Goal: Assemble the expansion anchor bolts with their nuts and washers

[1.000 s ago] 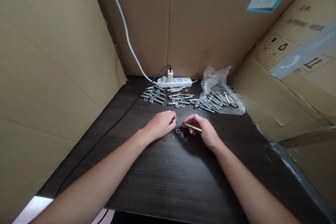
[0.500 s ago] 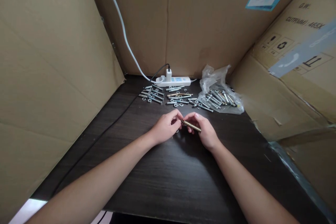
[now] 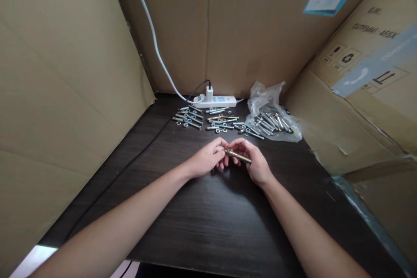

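A brass-coloured expansion bolt [image 3: 240, 156] lies slantwise between my hands, above the dark table. My right hand [image 3: 257, 163] is closed around it, the thick sleeve end resting towards the palm. At the other, thinner end, the fingers of my left hand [image 3: 210, 157] pinch the tip, where a ring or nut seems to sit against the sleeve. My left fingertips hide most of that end. Beyond my hands, loose silver bolts [image 3: 194, 120] and small washers [image 3: 224, 125] are spread in groups.
A clear plastic bag [image 3: 276, 124] with several bolts in it lies at the back right. Behind the loose bolts stands a white power strip [image 3: 224, 102]. A black cable [image 3: 130, 156] crosses the table's left side. Cardboard walls [image 3: 176, 21] enclose the table [image 3: 195, 226].
My left fingers have shifted and curled under the bolt's tip. The pale ring that showed below my left hand is out of sight. The bolt has moved slightly right.
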A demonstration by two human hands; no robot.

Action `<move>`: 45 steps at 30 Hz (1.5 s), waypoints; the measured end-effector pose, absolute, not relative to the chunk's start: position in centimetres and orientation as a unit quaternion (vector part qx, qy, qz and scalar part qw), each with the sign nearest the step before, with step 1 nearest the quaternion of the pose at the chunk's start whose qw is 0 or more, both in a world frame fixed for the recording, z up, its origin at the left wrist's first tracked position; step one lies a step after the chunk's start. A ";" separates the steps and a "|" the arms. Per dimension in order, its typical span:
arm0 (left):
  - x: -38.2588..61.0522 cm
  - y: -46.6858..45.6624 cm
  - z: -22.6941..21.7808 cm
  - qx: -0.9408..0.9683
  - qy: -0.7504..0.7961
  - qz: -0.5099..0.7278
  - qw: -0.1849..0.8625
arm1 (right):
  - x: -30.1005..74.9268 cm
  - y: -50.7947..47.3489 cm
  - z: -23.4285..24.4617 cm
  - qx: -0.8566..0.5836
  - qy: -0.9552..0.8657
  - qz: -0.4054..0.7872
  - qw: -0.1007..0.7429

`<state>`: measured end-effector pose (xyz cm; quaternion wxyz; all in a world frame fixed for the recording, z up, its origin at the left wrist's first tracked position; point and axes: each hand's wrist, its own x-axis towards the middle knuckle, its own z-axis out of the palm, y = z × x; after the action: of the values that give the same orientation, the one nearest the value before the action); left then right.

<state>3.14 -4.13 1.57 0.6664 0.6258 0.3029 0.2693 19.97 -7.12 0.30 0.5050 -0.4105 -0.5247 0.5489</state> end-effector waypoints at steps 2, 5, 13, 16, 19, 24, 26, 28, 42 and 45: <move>3.1 -4.2 1.6 0.628 0.303 0.266 0.666 | 20.0 -7.1 0.3 -0.414 -0.532 0.542 0.502; 3.0 -4.2 1.7 0.634 0.296 0.266 0.663 | 19.9 -7.2 0.4 -0.420 -0.544 0.527 0.500; 2.8 -4.2 2.0 0.687 0.294 0.270 0.607 | 20.0 -7.3 0.5 -0.410 -0.565 0.524 0.488; 2.5 -4.1 2.1 0.725 0.308 0.266 0.555 | 20.0 -7.3 0.5 -0.415 -0.559 0.529 0.485; 1.8 -3.7 2.5 0.784 0.349 0.237 0.455 | 20.1 -7.2 0.4 -0.429 -0.548 0.528 0.487; 0.6 -3.3 2.8 0.887 0.345 0.125 0.280 | 20.2 -7.0 0.4 -0.423 -0.523 0.543 0.503; 0.5 -3.4 2.7 0.903 0.333 0.114 0.245 | 20.2 -7.0 0.4 -0.416 -0.517 0.549 0.509; 0.6 -3.5 2.4 0.912 0.323 0.115 0.224 | 20.1 -7.0 0.4 -0.416 -0.517 0.551 0.507; 1.5 -3.5 2.7 0.888 0.325 0.219 0.239 | 20.0 -7.2 0.7 -0.403 -0.531 0.577 0.471; 1.7 -3.8 2.7 0.887 0.303 0.232 0.260 | 19.9 -7.1 0.6 -0.412 -0.531 0.571 0.471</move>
<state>1.69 -3.80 2.68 0.2600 0.8871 0.3029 0.2320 19.92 -7.13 0.63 0.4712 -0.4124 -0.5310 0.5709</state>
